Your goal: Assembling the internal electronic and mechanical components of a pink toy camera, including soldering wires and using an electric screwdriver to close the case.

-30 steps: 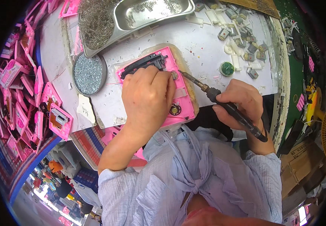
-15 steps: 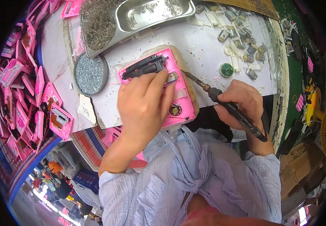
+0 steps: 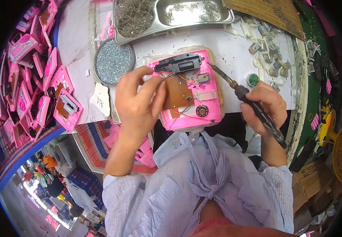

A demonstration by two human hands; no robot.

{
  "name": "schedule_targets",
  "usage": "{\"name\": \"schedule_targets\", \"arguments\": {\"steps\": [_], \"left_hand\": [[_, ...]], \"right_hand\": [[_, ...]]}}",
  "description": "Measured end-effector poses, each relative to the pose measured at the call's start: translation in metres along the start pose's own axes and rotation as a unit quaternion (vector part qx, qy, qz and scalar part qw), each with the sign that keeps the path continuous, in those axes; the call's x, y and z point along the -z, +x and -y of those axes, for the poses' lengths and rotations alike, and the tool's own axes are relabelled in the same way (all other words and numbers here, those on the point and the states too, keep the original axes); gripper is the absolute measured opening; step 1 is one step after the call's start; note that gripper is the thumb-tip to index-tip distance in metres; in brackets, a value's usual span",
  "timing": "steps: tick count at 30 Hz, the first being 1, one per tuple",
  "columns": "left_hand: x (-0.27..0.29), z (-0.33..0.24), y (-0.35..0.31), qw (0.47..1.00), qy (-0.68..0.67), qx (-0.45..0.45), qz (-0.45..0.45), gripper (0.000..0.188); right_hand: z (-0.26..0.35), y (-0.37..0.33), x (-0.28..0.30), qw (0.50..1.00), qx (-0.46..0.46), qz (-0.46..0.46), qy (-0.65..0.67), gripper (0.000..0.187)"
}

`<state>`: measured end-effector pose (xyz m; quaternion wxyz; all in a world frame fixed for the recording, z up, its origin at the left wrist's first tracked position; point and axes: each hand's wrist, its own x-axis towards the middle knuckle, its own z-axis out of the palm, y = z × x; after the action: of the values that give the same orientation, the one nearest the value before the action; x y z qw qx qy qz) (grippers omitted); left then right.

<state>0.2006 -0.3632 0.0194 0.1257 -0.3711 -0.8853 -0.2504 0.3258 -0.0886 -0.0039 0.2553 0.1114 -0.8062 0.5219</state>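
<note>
A pink plastic housing [image 3: 213, 85] lies open in front of me. Inside it are a black mechanism [image 3: 179, 65], a brown circuit board [image 3: 177, 93], a small metal motor [image 3: 203, 78], a round speaker [image 3: 202, 111] and thin wires. Above the left edge of the housing, my left hand [image 3: 135, 98] pinches what looks like a thin wire [image 3: 166, 77] near the board. My right hand [image 3: 267, 104] grips a black soldering iron [image 3: 254, 102] by its handle. The iron's tip points up and left, close to the housing's upper right corner.
Left of the housing stands a round dish of small screws [image 3: 113, 62]. A metal tray [image 3: 167, 29] of springs is at the back. Small motors and white parts [image 3: 267, 55] are strewn at right, beside a green solder spool [image 3: 252, 79]. Pink housings [image 3: 25, 87] are piled at far left.
My left hand has drawn back to the left off the housing, uncovering the brown board and wires. The iron is still in my right hand. The whole view has shifted slightly.
</note>
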Motion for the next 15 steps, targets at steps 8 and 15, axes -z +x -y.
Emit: {"name": "schedule_targets", "arguments": {"steps": [8, 15], "left_hand": [[-0.036, -0.023, 0.001, 0.804, -0.51, 0.306, 0.004, 0.012], [-0.035, -0.015, -0.005, 0.791, -0.525, 0.314, 0.015, 0.01]], "right_hand": [[0.014, 0.036, -0.048, 0.98, -0.176, 0.03, 0.091, 0.049], [0.004, 0.063, -0.09, 0.982, -0.139, -0.008, 0.125, 0.049]]}}
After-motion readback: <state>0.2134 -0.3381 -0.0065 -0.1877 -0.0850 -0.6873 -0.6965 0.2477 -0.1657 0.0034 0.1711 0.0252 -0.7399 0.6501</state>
